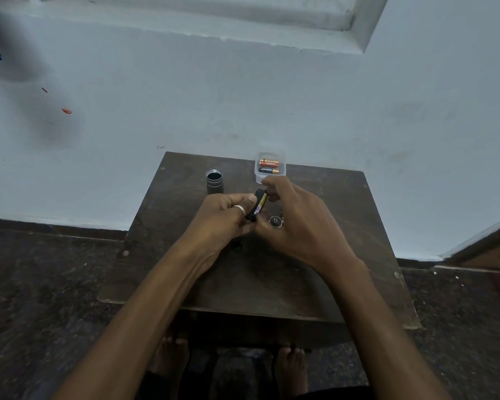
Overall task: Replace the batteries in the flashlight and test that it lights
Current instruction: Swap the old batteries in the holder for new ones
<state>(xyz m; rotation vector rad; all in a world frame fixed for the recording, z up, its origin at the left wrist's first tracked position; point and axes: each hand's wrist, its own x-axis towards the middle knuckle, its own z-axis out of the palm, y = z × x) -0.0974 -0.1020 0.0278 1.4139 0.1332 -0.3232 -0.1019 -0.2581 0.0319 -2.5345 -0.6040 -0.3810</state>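
- Over the middle of the small dark wooden table (pixel 162 241), you hold both hands together on one thing: a black plastic battery carrier (pixel 252 215) with a yellow-and-black cell (pixel 261 201) seated in it
- left hand (pixel 223 219) grips the carrier's near end, its thumb, which wears a silver ring (pixel 239 209), laid along the side; right hand (pixel 300 223) curls its fingers round the far end; both clamped on, neither free
- carrier's long axis runs away from you, leaning a little right; near end low by the left palm, far end up under the right fingertips
- key relation: the grey metal flashlight tube (pixel 214 181) stands upright, open mouth up, beyond and a little left of your left hand, apart from it; left hand is the nearer; my judgement is that the carrier must tip upright and travel far-left to drop in
- clear plastic tub (pixel 259 173) sits just beyond your right fingertips, by the table's far edge; two cells lie in it side by side, an orange cell (pixel 269 162) behind, a black-and-copper cell (pixel 269 170) in front; right hand is nearer to these
- small round metal piece (pixel 275 221) shows by the right hand's fingers; tail cap or finger ring, cannot tell
- surface worn and scuffed; pale blue-white wall (pixel 243 96) right behind the table, recessed ledge (pixel 214 30) above, dark speckled floor (pixel 41 284), bare feet (pixel 171 353) under the near edge
- step judged: swapping cells in the carrier; tube not yet closed, light not yet tested
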